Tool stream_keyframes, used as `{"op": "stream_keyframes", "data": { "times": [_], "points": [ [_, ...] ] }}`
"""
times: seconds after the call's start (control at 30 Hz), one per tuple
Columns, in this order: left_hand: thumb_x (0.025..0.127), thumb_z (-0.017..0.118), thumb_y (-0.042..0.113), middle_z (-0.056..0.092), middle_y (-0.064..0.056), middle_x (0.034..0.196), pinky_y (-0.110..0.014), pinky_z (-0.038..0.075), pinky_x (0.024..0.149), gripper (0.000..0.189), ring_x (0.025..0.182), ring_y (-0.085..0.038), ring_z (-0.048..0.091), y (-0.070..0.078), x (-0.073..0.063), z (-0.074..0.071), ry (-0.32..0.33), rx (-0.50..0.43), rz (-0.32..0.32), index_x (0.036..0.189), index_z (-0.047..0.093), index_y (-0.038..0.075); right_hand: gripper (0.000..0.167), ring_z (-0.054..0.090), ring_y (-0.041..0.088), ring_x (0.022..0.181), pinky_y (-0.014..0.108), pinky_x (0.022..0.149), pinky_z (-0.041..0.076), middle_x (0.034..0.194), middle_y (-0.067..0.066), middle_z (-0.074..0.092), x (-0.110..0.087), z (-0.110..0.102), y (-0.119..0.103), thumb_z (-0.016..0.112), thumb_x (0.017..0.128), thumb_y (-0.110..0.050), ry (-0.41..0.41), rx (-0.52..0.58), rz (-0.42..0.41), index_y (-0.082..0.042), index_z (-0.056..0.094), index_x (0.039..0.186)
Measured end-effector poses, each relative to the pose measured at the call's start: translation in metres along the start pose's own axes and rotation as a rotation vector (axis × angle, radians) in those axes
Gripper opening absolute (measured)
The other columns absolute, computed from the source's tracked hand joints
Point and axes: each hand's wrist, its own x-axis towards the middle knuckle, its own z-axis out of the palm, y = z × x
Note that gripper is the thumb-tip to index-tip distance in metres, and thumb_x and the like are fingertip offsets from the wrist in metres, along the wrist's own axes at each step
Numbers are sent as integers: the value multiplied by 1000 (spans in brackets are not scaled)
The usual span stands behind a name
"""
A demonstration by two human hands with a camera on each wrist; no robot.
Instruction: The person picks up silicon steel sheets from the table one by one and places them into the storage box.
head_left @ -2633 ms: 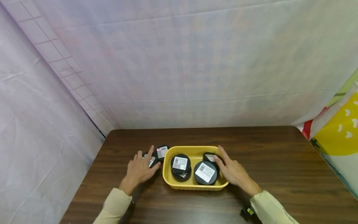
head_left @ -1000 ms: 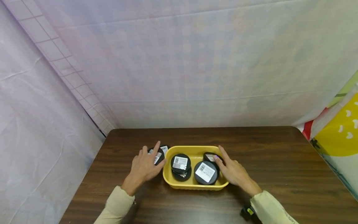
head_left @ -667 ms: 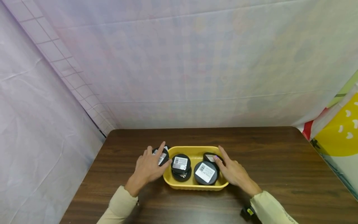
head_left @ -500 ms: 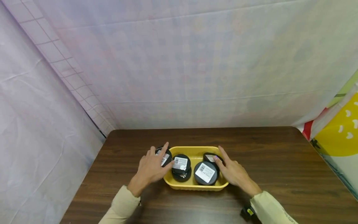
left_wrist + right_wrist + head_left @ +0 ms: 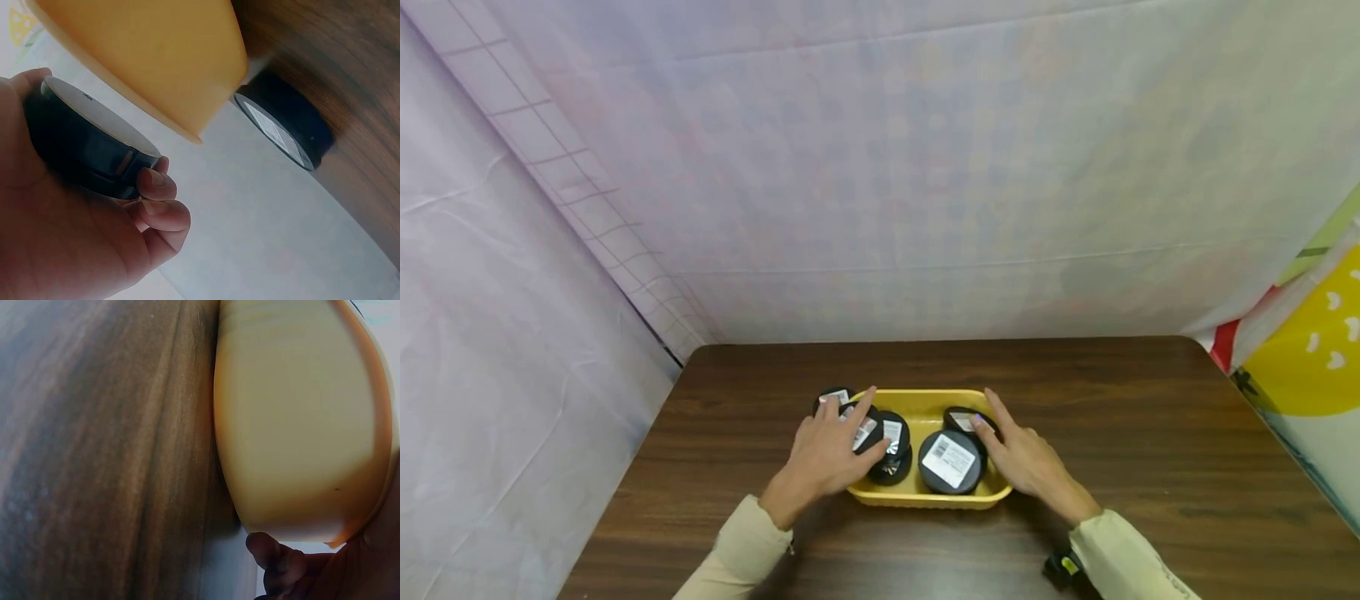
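Observation:
A yellow plastic bin stands on the table with several flat round black containers in it, white labels on top. Two lie stacked at its left end, the upper container partly covered. Others sit at the right, including a large container in front. My left hand grips another round container by its sides, over the bin's left rim in the head view. My right hand holds the bin's right end, thumb over the rim and fingers outside. One more container stands on the table beside the bin.
The dark wood table runs back to a pale cloth backdrop. A small black object with a yellow mark lies near the right sleeve.
My left hand has moved right from the table, carrying a round black container over the left part of the bin. My right hand stays on the bin's right end.

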Motion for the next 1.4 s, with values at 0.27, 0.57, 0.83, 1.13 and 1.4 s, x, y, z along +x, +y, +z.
{"op": "stream_keyframes", "data": {
  "times": [0.27, 0.57, 0.83, 1.13, 1.4],
  "points": [
    [92, 45, 69, 33, -31, 151, -59, 40, 101, 77, 126, -50, 48, 7, -2, 3, -20, -4, -2, 158, 25, 33, 73, 65, 48, 101, 57, 73, 50, 126, 35, 59, 0, 0, -1, 27, 101, -64, -7, 3, 2, -22, 17, 160],
    [93, 45, 69, 37, -31, 147, -57, 41, 102, 78, 125, -47, 49, 12, -2, 9, -15, 28, 39, 158, 25, 33, 71, 64, 49, 102, 59, 75, 50, 127, 35, 58, -1, 0, -1, 27, 102, -63, -14, 2, 8, -23, 16, 160],
    [92, 45, 70, 41, -27, 141, -53, 45, 94, 77, 115, -41, 55, 14, -2, 13, -15, 29, 57, 157, 26, 34, 73, 64, 49, 102, 58, 75, 50, 127, 35, 58, -1, 0, 0, 25, 101, -65, -15, 3, 7, -22, 16, 160],
    [92, 44, 71, 41, -25, 141, -52, 46, 93, 77, 113, -37, 56, 15, -2, 13, -23, 51, 66, 158, 26, 34, 73, 64, 48, 102, 58, 76, 50, 127, 35, 58, -1, 0, 0, 26, 102, -64, -15, 1, 8, -21, 16, 160],
    [92, 44, 71, 39, -26, 145, -55, 44, 95, 77, 121, -39, 53, 15, -2, 14, -32, 49, 72, 157, 27, 33, 75, 65, 46, 100, 57, 74, 50, 127, 35, 58, -1, -1, 0, 24, 101, -66, -17, 0, 9, -22, 16, 160]
  ]
}}
